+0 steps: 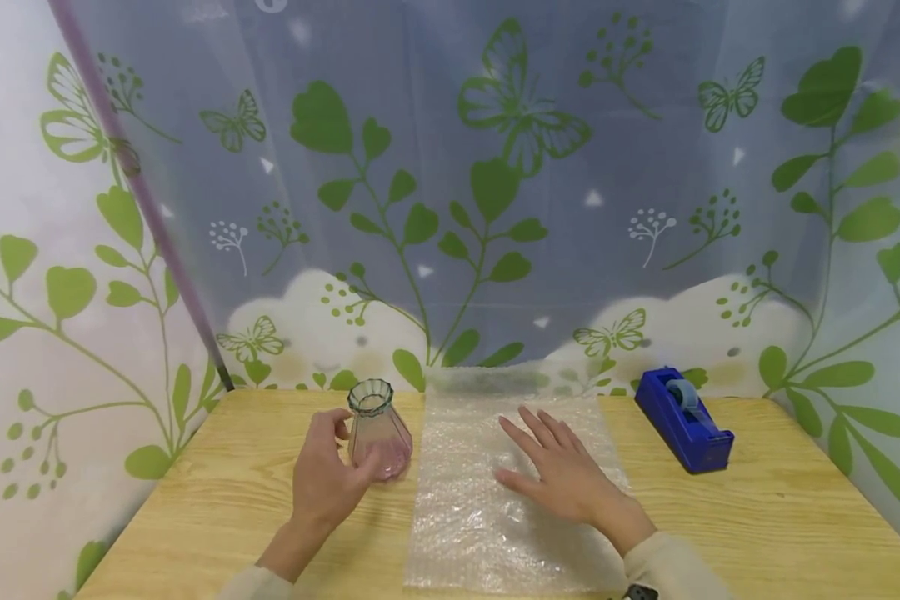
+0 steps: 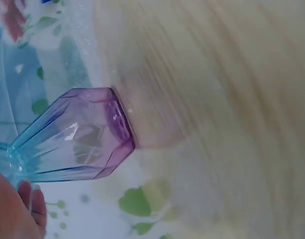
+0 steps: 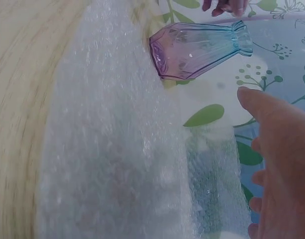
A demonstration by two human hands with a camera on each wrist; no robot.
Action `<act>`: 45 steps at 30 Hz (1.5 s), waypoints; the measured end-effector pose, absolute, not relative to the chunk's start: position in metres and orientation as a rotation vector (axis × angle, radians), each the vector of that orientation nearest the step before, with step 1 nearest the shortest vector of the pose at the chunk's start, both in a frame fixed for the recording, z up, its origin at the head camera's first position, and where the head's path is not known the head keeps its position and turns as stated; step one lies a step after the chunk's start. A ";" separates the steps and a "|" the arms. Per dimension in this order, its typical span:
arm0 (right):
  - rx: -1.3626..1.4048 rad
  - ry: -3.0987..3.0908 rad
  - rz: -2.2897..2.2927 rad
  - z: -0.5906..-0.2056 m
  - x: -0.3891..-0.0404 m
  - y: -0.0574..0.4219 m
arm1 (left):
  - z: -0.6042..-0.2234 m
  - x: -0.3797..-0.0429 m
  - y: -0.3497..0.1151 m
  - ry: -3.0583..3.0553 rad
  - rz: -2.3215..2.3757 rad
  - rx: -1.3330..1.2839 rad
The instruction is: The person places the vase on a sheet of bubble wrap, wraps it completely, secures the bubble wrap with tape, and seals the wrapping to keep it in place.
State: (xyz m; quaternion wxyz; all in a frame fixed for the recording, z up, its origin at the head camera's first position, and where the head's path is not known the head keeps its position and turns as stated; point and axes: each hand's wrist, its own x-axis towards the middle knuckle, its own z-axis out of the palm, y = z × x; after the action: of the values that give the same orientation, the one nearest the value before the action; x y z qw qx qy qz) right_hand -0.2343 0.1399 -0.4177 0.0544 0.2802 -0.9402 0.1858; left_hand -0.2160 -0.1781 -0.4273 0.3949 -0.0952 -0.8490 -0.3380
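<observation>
Two hands, one vase, one bubble-wrap sheet, one dispenser.

I have passage between the glass vase and the right hand, above the bubble wrap. The tape dispenser obstructs the far right; the patterned curtain bounds the rear.

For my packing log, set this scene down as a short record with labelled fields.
Vase: transparent, pink below, blue-green above, on the table, left of the bubble wrap
Left hand: beside the vase; contact unclear
Right hand: fingers spread over the bubble wrap; contact unclear
Bubble wrap: spread out between vase and tape dispenser
Tape dispenser: blue, holding a tape roll
Table: light wood-grain
Backdrop: printed with green leaves and butterflies
</observation>
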 end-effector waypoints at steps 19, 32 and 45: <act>0.899 -2.896 0.674 -0.421 -0.239 0.109 | -0.438 -0.223 -0.193 -2.464 -1.436 0.061; 0.933 -2.882 0.849 -0.424 -0.241 0.085 | -0.450 -0.228 -0.189 -2.483 -1.478 0.039; 0.935 -2.880 0.924 -0.431 -0.244 0.068 | -0.453 -0.232 -0.183 -2.506 -1.532 0.070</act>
State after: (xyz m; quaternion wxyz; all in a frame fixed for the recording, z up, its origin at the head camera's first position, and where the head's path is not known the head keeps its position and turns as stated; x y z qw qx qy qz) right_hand -0.2440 0.0685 -0.4308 -0.0121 0.2953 -0.9097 0.2917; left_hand -0.2318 -0.1830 -0.4533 0.1014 0.0236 -0.8486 -0.5187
